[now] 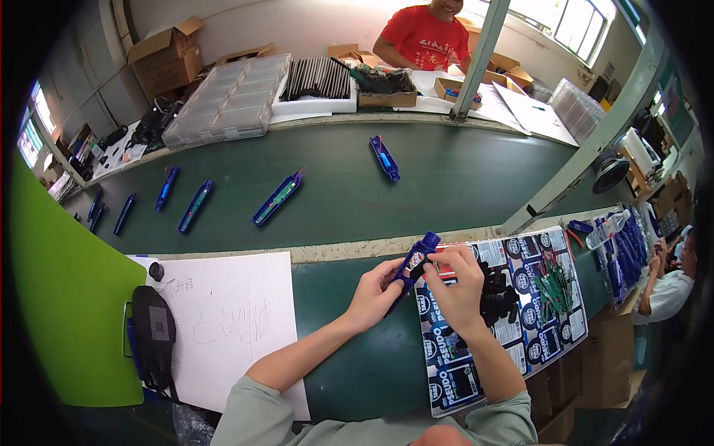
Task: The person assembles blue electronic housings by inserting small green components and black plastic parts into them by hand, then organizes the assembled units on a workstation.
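Head view: both hands meet just above the near edge of the green counter (372, 364), over a printed cardboard tray (461, 372) that lies to the person's right. The left hand (372, 293) grips the lower part of a slim blue plastic casing (413, 262), its fingers (392, 269) curled round the body and pressed against it. The casing stands tilted, upper end pointing away from the person and a little to the right. The right hand (455, 286) comes in from the other side; its fingers pinch a small dark part (421, 269) right against the casing's open face, thumb and forefinger closed together on it.

In the tray, just right of the right hand, lies a heap of black parts (500, 297), and beyond them a bunch of green circuit boards (552, 291). A white sheet of paper (230, 327) lies on the counter to the left, with a black pouch (152, 334) at its left edge.

Beyond the counter runs a dark green conveyor belt (446, 178) carrying several blue casings (277, 198), well apart from each other. On the far side sit stacked clear trays (223, 100) and a person in a red shirt (424, 37)
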### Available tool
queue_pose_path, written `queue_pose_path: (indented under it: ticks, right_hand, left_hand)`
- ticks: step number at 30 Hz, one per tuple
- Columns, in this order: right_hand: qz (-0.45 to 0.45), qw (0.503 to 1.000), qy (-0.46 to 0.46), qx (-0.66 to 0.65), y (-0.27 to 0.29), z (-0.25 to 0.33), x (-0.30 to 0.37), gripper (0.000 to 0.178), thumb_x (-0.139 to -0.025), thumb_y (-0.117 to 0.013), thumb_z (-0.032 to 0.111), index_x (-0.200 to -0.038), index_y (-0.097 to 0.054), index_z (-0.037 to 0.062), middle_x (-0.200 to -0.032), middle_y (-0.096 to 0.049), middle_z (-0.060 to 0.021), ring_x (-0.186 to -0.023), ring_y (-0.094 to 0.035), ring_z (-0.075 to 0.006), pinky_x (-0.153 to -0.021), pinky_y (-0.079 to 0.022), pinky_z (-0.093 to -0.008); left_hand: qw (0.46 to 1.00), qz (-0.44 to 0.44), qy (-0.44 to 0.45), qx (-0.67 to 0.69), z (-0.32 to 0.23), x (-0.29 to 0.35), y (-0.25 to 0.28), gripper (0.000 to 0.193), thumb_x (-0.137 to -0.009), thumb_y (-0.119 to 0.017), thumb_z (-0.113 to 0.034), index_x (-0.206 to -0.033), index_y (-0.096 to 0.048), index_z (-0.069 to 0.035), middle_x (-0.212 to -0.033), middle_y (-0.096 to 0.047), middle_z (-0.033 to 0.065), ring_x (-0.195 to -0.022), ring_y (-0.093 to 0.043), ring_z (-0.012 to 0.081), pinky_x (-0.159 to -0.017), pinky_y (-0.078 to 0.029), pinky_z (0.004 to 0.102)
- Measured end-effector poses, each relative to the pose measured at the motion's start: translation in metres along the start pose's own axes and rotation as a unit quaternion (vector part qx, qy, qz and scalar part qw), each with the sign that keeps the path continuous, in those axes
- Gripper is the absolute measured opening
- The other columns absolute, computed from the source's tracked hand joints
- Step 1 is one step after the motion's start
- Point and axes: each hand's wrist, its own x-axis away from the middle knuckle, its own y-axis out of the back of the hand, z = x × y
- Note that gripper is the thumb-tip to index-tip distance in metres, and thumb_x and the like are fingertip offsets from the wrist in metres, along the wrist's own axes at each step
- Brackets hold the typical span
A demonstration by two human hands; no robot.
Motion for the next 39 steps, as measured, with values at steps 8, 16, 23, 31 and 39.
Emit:
queue_pose_path:
  ticks: [8, 16, 23, 31, 39]
  right_hand:
    - [-0.006, 0.995, 0.009, 0.098, -0.016, 0.005, 0.004, 0.013, -0.078, -0.078, 0.006, -0.089, -0.071, 0.0053, -0.094, -0.057, -0.0092, -0.092, -0.055, -0.0262, -0.081, -0.043, -0.0389]
    - [-0.083, 0.989, -0.075, 0.099, -0.014, 0.005, 0.016, 0.055, -0.073, -0.082, 0.007, -0.121, -0.056, 0.0009, -0.096, -0.052, -0.0086, -0.087, -0.05, -0.0242, -0.079, -0.043, -0.0387]
    - [0.102, 0.958, -0.22, -0.155, -0.003, -0.02, 0.013, 0.027, -0.083, -0.08, 0.009, -0.106, -0.068, 0.0017, -0.091, -0.072, -0.0063, -0.084, -0.067, -0.0115, -0.077, -0.054, -0.0272]
    - [-0.01, 0.987, -0.085, 0.135, 0.102, -0.099, 0.03, 0.021, -0.091, -0.072, 0.015, -0.106, -0.072, -0.0003, -0.092, -0.071, -0.0142, -0.076, -0.069, -0.0242, -0.069, -0.053, -0.0352]
    - [0.032, 0.864, -0.25, 0.436, 0.235, -0.208, 0.078, 0.017, -0.086, -0.071, 0.011, -0.101, -0.072, 0.0053, -0.104, -0.067, -0.0149, -0.101, -0.064, -0.0355, -0.09, -0.051, -0.0459]
  left_hand:
    - [0.999, -0.013, -0.018, -0.023, 0.005, 0.003, -0.004, 0.039, -0.098, -0.058, 0.0, -0.137, -0.054, 0.004, -0.116, -0.065, 0.0057, -0.103, -0.062, 0.0104, -0.09, -0.052, 0.0271]
    - [0.96, -0.077, -0.15, -0.223, -0.002, 0.001, -0.015, 0.022, -0.094, -0.065, -0.003, -0.116, -0.068, 0.002, -0.089, -0.063, 0.0106, -0.076, -0.062, 0.0158, -0.067, -0.049, 0.0298]
    - [0.901, -0.071, -0.221, -0.366, -0.013, 0.01, -0.015, 0.021, -0.091, -0.065, 0.003, -0.112, -0.067, 0.003, -0.086, -0.061, 0.0136, -0.071, -0.061, 0.0225, -0.064, -0.048, 0.033]
    - [0.985, -0.032, -0.025, -0.166, 0.006, 0.004, -0.008, 0.026, -0.101, -0.056, -0.003, -0.125, -0.06, 0.003, -0.096, -0.066, 0.0036, -0.076, -0.062, 0.007, -0.061, -0.051, 0.0215]
    - [0.988, -0.034, -0.01, -0.149, 0.001, 0.002, -0.01, 0.031, -0.101, -0.056, -0.004, -0.131, -0.059, 0.003, -0.097, -0.067, 0.0041, -0.077, -0.063, 0.0087, -0.062, -0.053, 0.0228]
